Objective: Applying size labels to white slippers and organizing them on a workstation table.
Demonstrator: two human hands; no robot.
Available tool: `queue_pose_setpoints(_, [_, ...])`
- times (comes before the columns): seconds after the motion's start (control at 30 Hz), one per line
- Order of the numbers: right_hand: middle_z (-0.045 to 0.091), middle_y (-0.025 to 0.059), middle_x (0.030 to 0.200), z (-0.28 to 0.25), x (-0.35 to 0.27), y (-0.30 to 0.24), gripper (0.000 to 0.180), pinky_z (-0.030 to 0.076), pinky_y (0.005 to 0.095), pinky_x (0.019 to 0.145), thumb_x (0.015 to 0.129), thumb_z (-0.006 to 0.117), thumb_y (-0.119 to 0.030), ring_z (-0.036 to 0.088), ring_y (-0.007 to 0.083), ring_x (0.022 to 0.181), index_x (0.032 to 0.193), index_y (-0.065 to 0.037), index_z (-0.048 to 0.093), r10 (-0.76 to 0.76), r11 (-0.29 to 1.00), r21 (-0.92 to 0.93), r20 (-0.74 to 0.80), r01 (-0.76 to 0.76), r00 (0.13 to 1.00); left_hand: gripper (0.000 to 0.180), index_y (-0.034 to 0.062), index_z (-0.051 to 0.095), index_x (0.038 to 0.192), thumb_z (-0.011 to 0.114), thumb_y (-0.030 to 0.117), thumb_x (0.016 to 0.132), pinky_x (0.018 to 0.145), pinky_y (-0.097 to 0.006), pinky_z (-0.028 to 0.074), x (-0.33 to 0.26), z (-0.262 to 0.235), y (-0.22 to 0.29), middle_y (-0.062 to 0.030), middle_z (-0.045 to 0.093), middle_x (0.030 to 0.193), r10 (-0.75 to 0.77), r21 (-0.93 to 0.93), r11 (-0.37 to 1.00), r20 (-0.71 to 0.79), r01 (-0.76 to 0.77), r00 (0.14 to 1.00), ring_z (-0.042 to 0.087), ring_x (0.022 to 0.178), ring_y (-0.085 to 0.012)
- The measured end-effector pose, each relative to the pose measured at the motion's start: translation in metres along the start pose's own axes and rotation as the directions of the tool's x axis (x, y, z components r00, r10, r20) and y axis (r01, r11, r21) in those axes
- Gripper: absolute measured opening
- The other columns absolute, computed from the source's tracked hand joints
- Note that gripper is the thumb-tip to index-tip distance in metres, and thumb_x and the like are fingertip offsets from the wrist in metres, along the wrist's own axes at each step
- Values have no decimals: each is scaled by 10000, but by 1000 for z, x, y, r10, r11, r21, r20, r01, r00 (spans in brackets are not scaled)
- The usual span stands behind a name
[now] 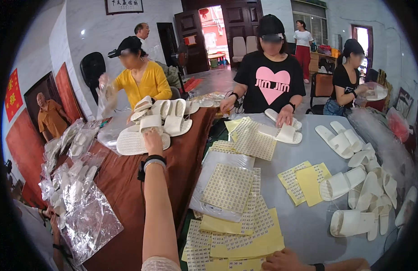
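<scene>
Brown worktop [123,180]: bare strip open between the clear bags [77,198] at left and the sticker sheets [229,189] at centre. Far end blocked by the slipper pile [157,119]. Grey worktop [304,151]: open patch mid-surface; white slippers [362,189] crowd the right edge, yellow sheets [308,180] lie flat between, and a co-worker's hands reach in from the far edge.

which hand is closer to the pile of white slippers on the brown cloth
Left. The left hand reaches out and touches a slipper in the pile of white slippers. The right hand rests far back on the yellow sticker sheets.
</scene>
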State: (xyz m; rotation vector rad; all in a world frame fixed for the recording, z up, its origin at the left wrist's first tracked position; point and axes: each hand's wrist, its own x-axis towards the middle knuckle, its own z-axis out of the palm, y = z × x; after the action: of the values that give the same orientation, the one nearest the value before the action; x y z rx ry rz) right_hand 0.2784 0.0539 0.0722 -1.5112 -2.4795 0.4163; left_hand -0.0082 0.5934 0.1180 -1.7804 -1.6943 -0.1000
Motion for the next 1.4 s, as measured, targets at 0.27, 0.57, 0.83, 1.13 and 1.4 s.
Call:
queue_pose_setpoints(0.27, [579,25,729,-29,-8,-8,110,381,361,692,759,675,-100,552,221,723,807,-105,576,157,954,293,-310,-63,938,158,135,687,843,531,148,823,631,-336,471,-29,7,-10,-44,652,838,264,267,934,-64,-238,962,648,797,-192])
queue_pose_setpoints(0.57, [618,9,777,-46,-45,-23,122,364,353,667,795,671,-198,571,188,725,877,-123,620,114,967,256,-412,-6,904,159,139,697,780,540,152,802,592,-341,513,-112,-87,-88,-78,686,855,396,114,903,154,-415,905,669,758,-225])
queue_pose_setpoints(0.83, [623,-22,764,-47,-85,-46,92,345,298,661,845,635,-195,560,153,691,924,-147,641,71,992,129,-502,-7,862,112,39,630,829,563,99,762,592,-383,526,-98,-197,-201,-132,649,761,30,52,998,-167,-22,985,655,694,-267])
queue_pose_setpoints(1.13, [592,8,730,-58,-135,-67,75,368,331,663,836,622,-188,565,198,697,875,-125,624,46,988,145,-565,45,824,124,39,569,878,489,126,841,571,-425,523,-142,-332,-233,-152,555,940,169,133,984,-498,-117,850,636,689,-324])
queue_pose_setpoints(1.4, [586,98,1002,-63,-145,-101,407,427,381,789,835,637,-199,595,242,815,1198,-78,500,161,886,457,-459,77,874,227,7,526,901,535,215,811,584,-414,500,-206,-494,-190,-182,600,981,192,-25,953,-723,-303,664,619,685,-359])
